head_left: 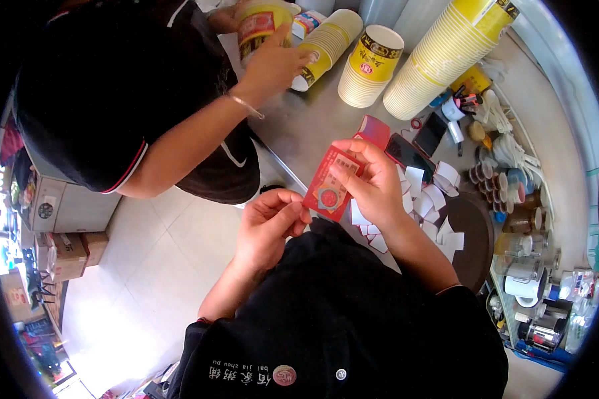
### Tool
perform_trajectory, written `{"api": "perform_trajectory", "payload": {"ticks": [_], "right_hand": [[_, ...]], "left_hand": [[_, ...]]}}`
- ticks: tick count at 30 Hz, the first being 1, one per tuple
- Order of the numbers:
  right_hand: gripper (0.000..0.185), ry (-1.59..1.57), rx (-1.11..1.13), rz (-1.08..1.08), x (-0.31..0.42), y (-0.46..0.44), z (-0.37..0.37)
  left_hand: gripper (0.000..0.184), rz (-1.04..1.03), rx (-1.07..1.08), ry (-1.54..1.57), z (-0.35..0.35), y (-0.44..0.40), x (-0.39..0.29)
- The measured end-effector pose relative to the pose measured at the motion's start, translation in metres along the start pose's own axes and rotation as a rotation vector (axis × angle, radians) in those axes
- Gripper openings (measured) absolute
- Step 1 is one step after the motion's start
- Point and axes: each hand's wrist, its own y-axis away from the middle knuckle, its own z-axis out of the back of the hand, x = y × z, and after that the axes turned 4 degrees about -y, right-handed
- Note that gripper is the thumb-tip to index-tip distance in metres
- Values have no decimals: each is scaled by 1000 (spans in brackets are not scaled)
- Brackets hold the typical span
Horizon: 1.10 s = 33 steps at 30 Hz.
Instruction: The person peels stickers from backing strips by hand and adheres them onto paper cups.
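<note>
My right hand (pixel 377 178) grips a red printed card (pixel 329 193) between thumb and fingers, its printed face up toward me. At the card's lower left corner, my left hand (pixel 273 225) has its thumb and forefinger pinched together on the edge. Whether the card has a peelable backing, I cannot tell. Just beyond my right hand lies a stack of red cards (pixel 373 131) on the metal counter (pixel 289 123). White paper scraps (pixel 432 199) are strewn beside and under my right forearm.
A co-worker's arm (pixel 193 143) reaches in from the left, with a hand at a yellow paper tub (pixel 266 26). Stacked yellow paper cups (pixel 439 60) stand at the back. Phones (pixel 410 154), a dark round tray (pixel 476 233) and a shelf of jars lie right.
</note>
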Motion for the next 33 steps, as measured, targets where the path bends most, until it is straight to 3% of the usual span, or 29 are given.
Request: {"api": "perform_trajectory", "payload": {"ticks": [6, 8, 9, 11, 13, 15, 20, 23, 25, 26, 27, 28, 29, 31, 33], "right_hand": [[29, 3, -1, -20, -2, 1, -1], [25, 335, -5, 88, -10, 0, -3], [25, 335, -6, 87, -8, 2, -5], [21, 742, -63, 474, 5, 8, -12], [18, 660, 57, 430, 11, 14, -14], [19, 380, 232, 271, 10, 18, -20], [12, 198, 168, 157, 0, 19, -18], [9, 211, 163, 74, 4, 19, -10], [7, 416, 47, 30, 4, 15, -1], [8, 327, -52, -26, 1, 10, 10], [7, 279, -166, 108, 1, 3, 19], [8, 351, -263, 85, 5, -3, 34], [10, 558, -349, 230, 2, -12, 52], [7, 413, -399, 148, 21, -19, 54], [8, 395, -401, 358, 23, -29, 55]], "left_hand": [[5, -34, 54, -12, 6, -1, 3], [7, -113, -16, -104, 4, 0, 5], [7, -112, -17, -104, 4, 1, 5], [5, -193, -39, -261, 4, 2, 4], [5, -216, -53, -275, 0, 2, 4], [6, -239, -61, -292, -4, 2, 3], [5, -315, -126, -490, -5, 0, 8], [4, -357, -148, -582, -3, -3, 15], [6, -369, -117, -682, 6, -4, 18], [5, -341, -133, -620, 7, -6, 17], [5, -313, -147, -559, 8, -9, 17], [5, -253, -190, -547, 13, -16, 22], [5, -251, -183, -550, 20, -27, 33], [9, -30, -107, -472, 35, -51, 62], [14, 208, 39, -511, 35, -75, 102]]}}
